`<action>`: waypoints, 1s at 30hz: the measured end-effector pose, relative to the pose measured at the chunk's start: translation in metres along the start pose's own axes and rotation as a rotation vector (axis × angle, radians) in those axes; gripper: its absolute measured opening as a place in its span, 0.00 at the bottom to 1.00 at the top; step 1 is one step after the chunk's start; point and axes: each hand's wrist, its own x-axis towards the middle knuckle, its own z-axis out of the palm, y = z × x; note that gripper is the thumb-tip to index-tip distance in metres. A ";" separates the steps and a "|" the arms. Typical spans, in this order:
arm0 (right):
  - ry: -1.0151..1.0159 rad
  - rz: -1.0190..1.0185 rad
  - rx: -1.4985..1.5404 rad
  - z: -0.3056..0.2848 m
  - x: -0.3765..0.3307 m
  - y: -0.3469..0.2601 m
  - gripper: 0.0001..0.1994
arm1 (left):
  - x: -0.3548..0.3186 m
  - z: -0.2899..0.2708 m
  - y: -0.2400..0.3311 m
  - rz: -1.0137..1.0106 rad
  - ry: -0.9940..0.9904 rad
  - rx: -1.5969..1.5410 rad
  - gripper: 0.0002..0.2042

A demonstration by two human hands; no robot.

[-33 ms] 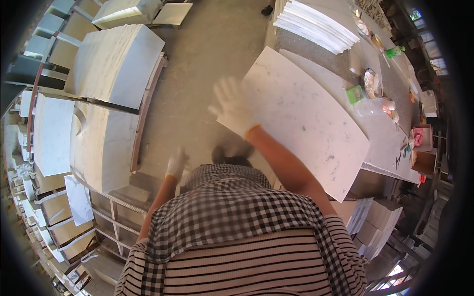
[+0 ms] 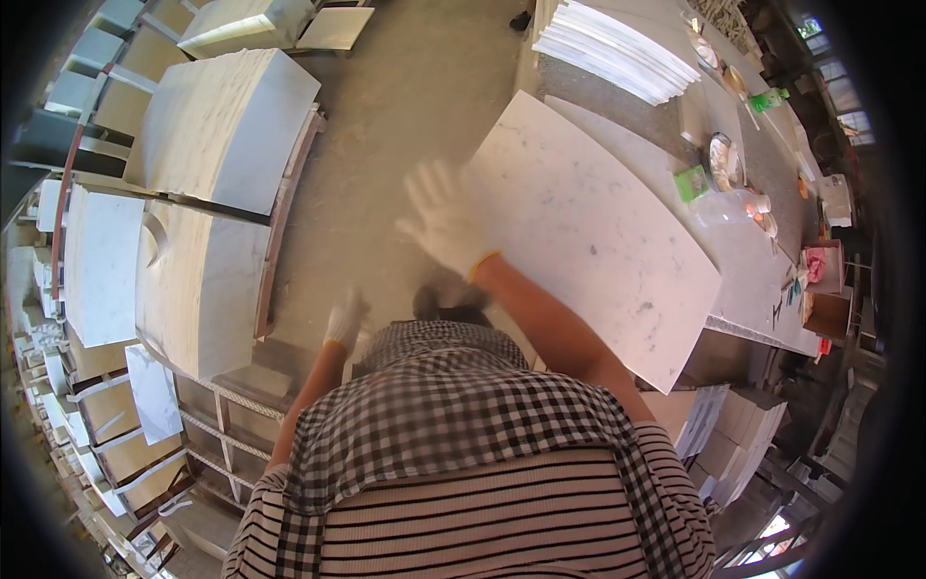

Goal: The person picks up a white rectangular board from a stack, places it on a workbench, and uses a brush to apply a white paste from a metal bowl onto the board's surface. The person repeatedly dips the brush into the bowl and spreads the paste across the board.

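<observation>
My right hand (image 2: 446, 220), in a white glove with a yellow cuff, is open with its fingers spread, slightly smeared by motion. It holds nothing and is at the left edge of a large white marble slab (image 2: 598, 241) with grey specks; whether it touches the slab I cannot tell. The slab lies on a worktable to my right. My left hand (image 2: 345, 318), also gloved in white, hangs low beside the checked apron (image 2: 434, 386). Its fingers point forward, loosely stretched, and nothing shows in them.
Thick stacks of marble slabs (image 2: 227, 125) stand on the left, on a wooden pallet (image 2: 289, 222). On the worktable are a pile of thin white strips (image 2: 617, 48), a clear plastic bottle (image 2: 728, 207) and a green packet (image 2: 691, 183). Concrete floor (image 2: 405, 87) runs between.
My right hand has shifted slightly left, along with its forearm. My left hand and the slab look unmoved.
</observation>
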 end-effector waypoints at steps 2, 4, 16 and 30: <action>-0.074 -0.088 0.020 -0.006 -0.007 -0.032 0.33 | 0.014 -0.002 -0.002 0.048 -0.042 0.089 0.32; -0.280 -0.185 0.000 -0.015 -0.014 -0.056 0.35 | 0.031 -0.001 0.001 0.003 -0.071 0.103 0.32; -0.175 0.353 -0.284 -0.030 -0.045 0.055 0.30 | 0.025 -0.001 0.040 0.128 -0.151 0.150 0.36; -0.035 0.209 0.162 -0.052 -0.075 -0.014 0.24 | 0.034 0.059 0.146 0.355 -0.569 0.057 0.34</action>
